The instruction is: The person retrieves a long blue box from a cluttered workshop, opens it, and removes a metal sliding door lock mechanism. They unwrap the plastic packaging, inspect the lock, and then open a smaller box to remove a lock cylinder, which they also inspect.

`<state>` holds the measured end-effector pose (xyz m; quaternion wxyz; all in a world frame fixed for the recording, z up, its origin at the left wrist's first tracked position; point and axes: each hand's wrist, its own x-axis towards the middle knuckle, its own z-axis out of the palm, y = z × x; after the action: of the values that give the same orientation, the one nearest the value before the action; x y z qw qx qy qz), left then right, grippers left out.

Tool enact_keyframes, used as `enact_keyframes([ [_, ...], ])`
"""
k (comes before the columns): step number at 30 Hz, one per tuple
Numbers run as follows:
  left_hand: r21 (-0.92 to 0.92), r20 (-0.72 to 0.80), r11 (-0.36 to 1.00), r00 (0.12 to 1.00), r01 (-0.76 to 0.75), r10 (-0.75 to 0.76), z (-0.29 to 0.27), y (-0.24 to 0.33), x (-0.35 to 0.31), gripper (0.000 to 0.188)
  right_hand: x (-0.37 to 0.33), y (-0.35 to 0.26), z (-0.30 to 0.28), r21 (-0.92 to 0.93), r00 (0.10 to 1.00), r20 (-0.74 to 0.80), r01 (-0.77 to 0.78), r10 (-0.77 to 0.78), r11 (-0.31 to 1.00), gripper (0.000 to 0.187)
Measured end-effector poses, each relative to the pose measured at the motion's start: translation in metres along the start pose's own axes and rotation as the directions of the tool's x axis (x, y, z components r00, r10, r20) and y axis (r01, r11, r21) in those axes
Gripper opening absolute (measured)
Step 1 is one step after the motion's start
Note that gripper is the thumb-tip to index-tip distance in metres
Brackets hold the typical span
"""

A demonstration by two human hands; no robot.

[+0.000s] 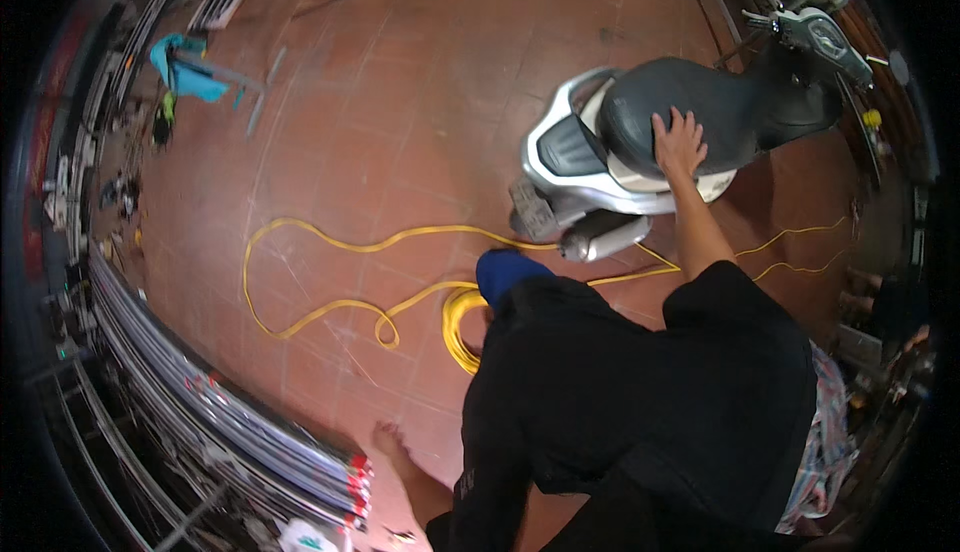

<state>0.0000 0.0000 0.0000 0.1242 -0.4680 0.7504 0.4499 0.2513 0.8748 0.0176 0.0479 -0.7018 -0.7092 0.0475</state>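
Since scooter (725,102) is full machine, likely heavy, rigid; seat (680,87) looks padded, maybe slick. Best holds: rear grab rail (553,107), handlebar (825,37). Sits upper right on tiled floor (420,152), tail near yellow hose (445,229). Front points upper right; long axis diagonal. Right hand (680,144) spread on seat, unclenched. Left hand (388,439) lower left, small; can't tell grip.

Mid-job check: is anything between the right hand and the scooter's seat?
Nothing visible. The right hand appears to rest directly on the black seat, fingers spread. The yellow hose or cable lies on the floor, not between them.
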Motion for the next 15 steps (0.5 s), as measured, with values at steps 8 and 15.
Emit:
enact_keyframes([
  [8, 0.284, 0.296, 0.700, 0.755, -0.655, 0.586, 0.220, 0.314, 0.068, 0.031, 0.059, -0.069, -0.010, -0.153, 0.948, 0.013, -0.312, 0.317, 0.938, 0.077],
  [15, 0.450, 0.730, 0.726, 0.682, -0.520, 0.036, 0.516, 0.390, 0.007, 0.026, 0.103, -0.119, -0.004, -0.199, 0.875, -0.090, -0.483, 0.475, 0.853, 0.082],
])
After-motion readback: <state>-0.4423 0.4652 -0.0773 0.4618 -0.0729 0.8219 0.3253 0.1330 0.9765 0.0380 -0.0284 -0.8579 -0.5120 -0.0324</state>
